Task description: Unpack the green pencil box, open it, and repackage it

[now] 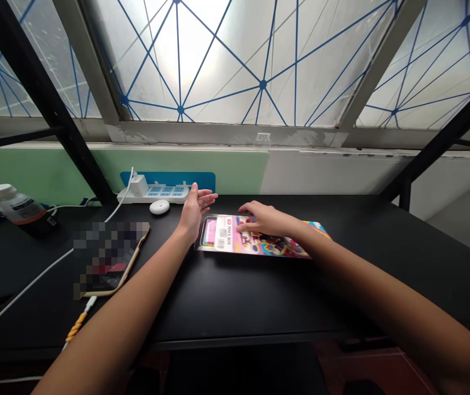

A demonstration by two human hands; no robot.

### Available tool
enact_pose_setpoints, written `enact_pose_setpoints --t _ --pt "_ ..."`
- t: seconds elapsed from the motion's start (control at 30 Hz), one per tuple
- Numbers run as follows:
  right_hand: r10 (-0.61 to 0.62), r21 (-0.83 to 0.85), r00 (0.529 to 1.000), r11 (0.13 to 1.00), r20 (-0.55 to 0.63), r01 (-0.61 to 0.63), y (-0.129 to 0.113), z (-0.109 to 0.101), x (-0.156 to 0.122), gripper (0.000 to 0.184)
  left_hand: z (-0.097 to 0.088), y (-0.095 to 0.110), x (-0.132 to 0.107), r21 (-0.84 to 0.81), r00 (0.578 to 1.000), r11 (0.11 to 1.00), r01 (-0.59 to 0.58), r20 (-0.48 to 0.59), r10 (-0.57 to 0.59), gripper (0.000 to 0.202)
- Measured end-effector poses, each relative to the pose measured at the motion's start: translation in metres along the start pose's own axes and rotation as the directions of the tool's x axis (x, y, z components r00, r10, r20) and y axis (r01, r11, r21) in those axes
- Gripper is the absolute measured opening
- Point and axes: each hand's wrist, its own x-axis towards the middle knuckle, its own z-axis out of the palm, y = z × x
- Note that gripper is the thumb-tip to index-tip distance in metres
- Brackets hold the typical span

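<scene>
A flat, brightly printed pink package (pixel 226 237) lies on the black desk (pixel 259 291) in front of me. My right hand (pixel 261 218) rests palm down on top of it, fingers curled lightly against its surface. My left hand (pixel 196 207) stands on its edge just left of the package's left end, fingers stretched out and apart, holding nothing.
A phone (pixel 113 258) with a cable lies to the left. A white power strip (pixel 154 192) with a charger and a small white round device (pixel 159 207) sit by the wall. A white-capped bottle (pixel 18 208) stands at far left. Black frame bars rise on both sides.
</scene>
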Motion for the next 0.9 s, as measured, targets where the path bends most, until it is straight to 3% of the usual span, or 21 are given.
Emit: enact_pose_setpoints --t 0.13,0.23,0.3,0.47,0.63,0.7,0.9 --pt "-0.077 -0.040 0.997 0.996 -0.008 0.077 -0.034 0.012 0.030 0.054 -0.004 0.000 0.004 -0.007 1.000 1.000 -0.020 0.015 0.020 0.055" --pt "-0.116 -0.079 0.991 0.991 -0.067 0.110 -0.038 0.015 0.032 0.054 -0.007 0.001 0.007 0.006 1.000 1.000 0.003 -0.009 -0.003 0.040" --pt "-0.119 -0.095 0.988 0.989 -0.103 0.109 -0.030 0.013 0.023 0.053 -0.009 0.001 0.009 0.028 0.999 0.999 0.038 -0.034 -0.037 0.024" --pt "-0.028 -0.037 0.992 0.999 -0.126 0.024 0.019 0.006 -0.018 0.047 -0.015 -0.002 0.009 0.088 0.989 0.985 0.148 0.004 -0.149 0.074" --pt "0.092 0.136 0.988 0.988 -0.123 -0.075 0.064 -0.002 -0.054 0.046 -0.025 -0.002 0.013 0.066 0.963 0.978 0.199 0.174 -0.208 0.084" --pt "0.093 0.165 0.988 0.984 -0.119 -0.073 0.069 -0.003 -0.059 0.046 -0.027 -0.003 0.014 0.021 0.961 0.979 0.203 0.187 -0.203 0.083" --pt "0.020 0.130 0.991 0.992 -0.130 -0.004 0.065 -0.001 -0.053 0.044 -0.023 -0.009 0.013 0.023 0.972 0.976 0.217 0.084 -0.219 0.061"
